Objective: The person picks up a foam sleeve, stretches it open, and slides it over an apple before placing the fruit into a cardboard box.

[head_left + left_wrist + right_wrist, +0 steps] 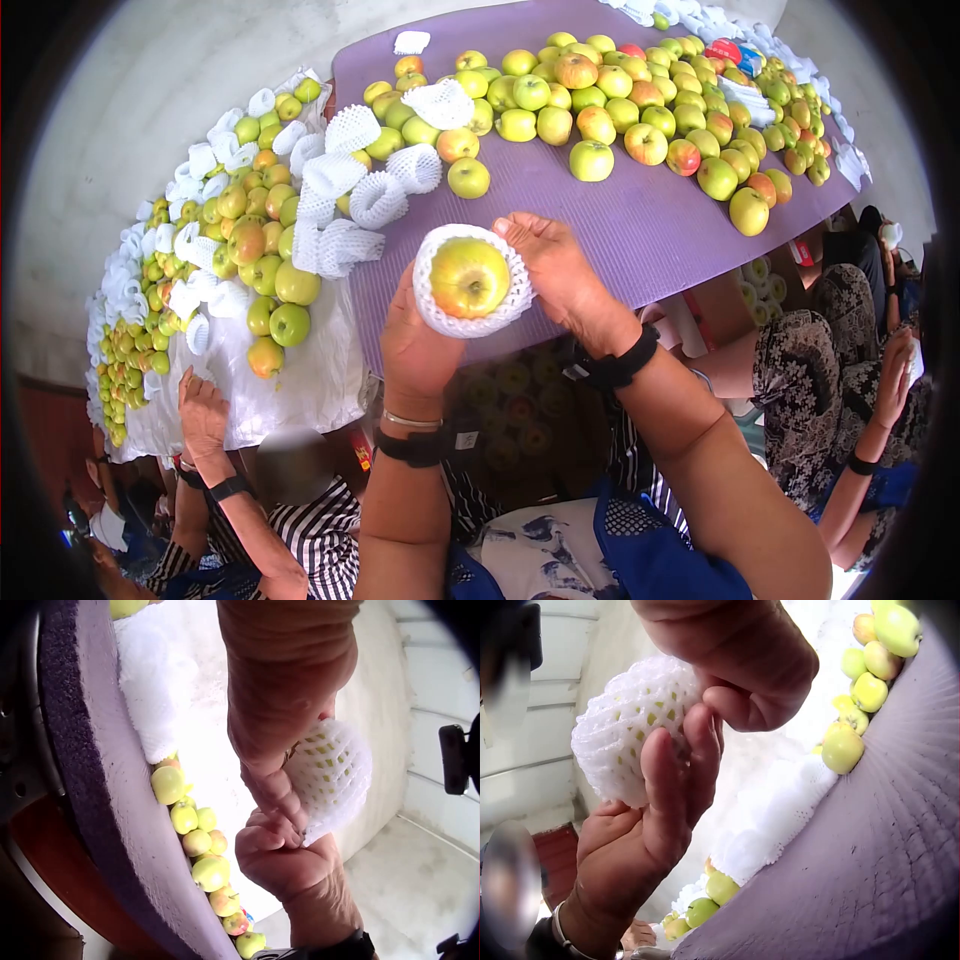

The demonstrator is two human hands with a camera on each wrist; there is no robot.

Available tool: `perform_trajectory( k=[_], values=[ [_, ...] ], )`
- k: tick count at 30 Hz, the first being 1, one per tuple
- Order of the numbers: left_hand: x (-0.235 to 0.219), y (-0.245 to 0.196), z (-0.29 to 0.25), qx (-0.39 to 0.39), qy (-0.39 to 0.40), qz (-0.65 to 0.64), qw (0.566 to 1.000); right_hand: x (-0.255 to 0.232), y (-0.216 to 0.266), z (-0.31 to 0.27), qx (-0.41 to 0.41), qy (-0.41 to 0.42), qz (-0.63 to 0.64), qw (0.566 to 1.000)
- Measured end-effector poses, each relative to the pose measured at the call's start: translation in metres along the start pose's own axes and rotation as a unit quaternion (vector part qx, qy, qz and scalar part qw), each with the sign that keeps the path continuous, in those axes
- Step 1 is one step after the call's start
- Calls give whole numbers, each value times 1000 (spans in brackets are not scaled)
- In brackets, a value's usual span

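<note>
A yellow-green apple [470, 278] with a reddish centre sits inside a white foam net sleeve [433, 305], held up above the purple mat's near edge. My left hand [418, 345] grips the sleeved apple from the left and below; in the right wrist view the fingers of my left hand [641, 832] curl round the net [622, 735]. My right hand [560, 268] pinches the sleeve's upper right rim between thumb and fingers. Seen from the left wrist, my right hand [296, 870] is at the net's lower edge [330, 780].
Many apples [575, 70] lie across the purple mat [400, 50]. Loose foam sleeves [335, 175] are heaped left of my hands, beside another apple pile [245, 240] on plastic sheeting [250, 400]. Another person's hand [203, 410] is at the left; someone else sits at the right.
</note>
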State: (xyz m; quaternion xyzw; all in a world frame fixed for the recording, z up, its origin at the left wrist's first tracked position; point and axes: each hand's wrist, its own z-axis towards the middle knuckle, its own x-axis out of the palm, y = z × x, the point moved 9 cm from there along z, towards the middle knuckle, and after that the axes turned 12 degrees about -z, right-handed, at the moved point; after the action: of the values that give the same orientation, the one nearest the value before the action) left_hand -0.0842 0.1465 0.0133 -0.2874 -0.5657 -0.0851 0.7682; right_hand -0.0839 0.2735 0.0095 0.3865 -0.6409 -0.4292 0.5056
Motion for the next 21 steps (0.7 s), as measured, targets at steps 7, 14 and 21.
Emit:
perform_trajectory(
  k=[7,14,21],
  values=[
    [-21,12,3,-45,-28,-122,991,-5,9,1,-130,-12,-146,981],
    [-26,22,0,-77,-110,-109,985,2,3,-2,17,66,-72,995],
    [-27,24,1,-85,-160,-98,979,0,7,-1,-44,61,-60,995]
  ],
)
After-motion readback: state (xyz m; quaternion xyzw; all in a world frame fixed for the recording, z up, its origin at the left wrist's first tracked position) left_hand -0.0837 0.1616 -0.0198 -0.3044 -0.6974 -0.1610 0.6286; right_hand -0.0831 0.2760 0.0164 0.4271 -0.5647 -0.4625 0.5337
